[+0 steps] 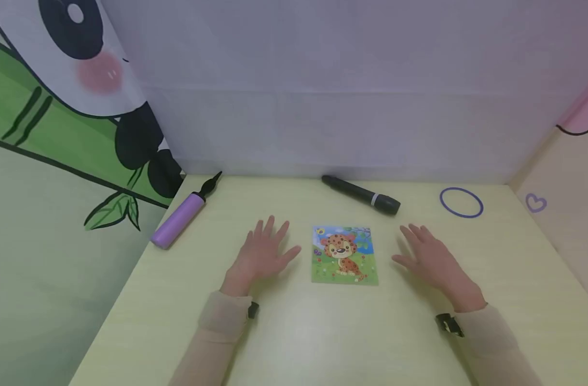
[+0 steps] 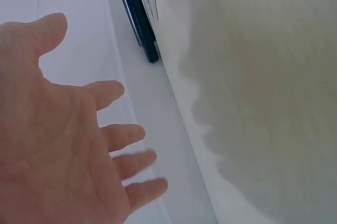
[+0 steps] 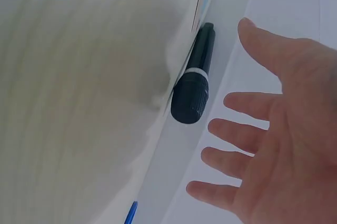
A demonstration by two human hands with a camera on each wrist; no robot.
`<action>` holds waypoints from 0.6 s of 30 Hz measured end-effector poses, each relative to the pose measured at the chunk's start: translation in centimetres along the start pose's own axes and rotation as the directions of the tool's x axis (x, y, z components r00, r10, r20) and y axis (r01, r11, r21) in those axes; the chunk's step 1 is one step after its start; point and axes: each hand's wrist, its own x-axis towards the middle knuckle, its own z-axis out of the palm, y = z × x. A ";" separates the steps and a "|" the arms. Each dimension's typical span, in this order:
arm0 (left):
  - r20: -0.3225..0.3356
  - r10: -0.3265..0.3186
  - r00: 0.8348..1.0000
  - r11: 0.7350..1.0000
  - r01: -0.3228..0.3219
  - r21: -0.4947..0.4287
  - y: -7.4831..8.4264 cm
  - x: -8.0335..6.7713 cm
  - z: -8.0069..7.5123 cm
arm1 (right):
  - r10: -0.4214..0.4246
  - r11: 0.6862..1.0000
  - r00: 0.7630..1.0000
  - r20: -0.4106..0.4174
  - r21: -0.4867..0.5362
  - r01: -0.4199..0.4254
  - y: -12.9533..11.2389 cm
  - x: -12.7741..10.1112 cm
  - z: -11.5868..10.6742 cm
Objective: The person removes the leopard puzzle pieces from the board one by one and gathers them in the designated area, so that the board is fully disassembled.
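Note:
A square picture card [image 1: 344, 255] with a cartoon leopard on grass lies on the table between the two hands. To its left my left hand [image 1: 262, 252] is held with fingers spread and nothing in it; its palm also shows in the left wrist view. On the card's other side my right hand [image 1: 429, 260] has its fingers extended and holds nothing. Beyond the card lies a black flashlight-like cylinder [image 1: 361, 194] with a silver band, its wide end [image 3: 189, 98] seen near the fingers in the right wrist view.
A purple hand pump [image 1: 183, 217] with a black nozzle lies at the table's left edge. Far right is a blue ring [image 1: 461, 202]. A pale cloth wall [image 1: 322, 123] rises behind the table [image 1: 303, 332]; a printed panel [image 1: 573, 203] stands on the right.

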 end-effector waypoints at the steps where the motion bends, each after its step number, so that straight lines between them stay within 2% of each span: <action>1: 0.005 0.013 1.000 1.000 -0.013 -0.012 0.3 0.0 0.1 | -0.005 1.000 1.000 0.002 0.008 0.005 -0.3 0.0 -0.1; 5: 0.008 0.065 0.998 0.997 -0.064 -0.050 1.6 0.0 0.7 | -0.011 0.999 1.000 0.003 0.041 0.010 -1.1 0.0 -0.1; 8: 0.001 0.102 0.995 0.994 -0.102 -0.027 2.5 0.3 1.2 | -0.014 0.998 1.000 -0.003 0.054 0.014 -1.3 0.1 -0.1; 13: 0.004 0.156 0.988 0.987 -0.156 -0.028 4.0 0.4 1.8 | -0.031 0.999 1.000 -0.004 0.032 0.031 -1.7 0.6 0.0; 16: 0.005 0.200 0.980 0.979 -0.199 -0.050 5.0 0.2 2.2 | -0.053 0.998 0.998 -0.016 0.019 0.053 -1.9 1.2 0.0; 18: 0.009 0.227 0.974 0.973 -0.226 -0.035 5.7 0.2 2.4 | -0.071 0.997 0.997 -0.030 0.013 0.071 -2.1 1.6 -0.1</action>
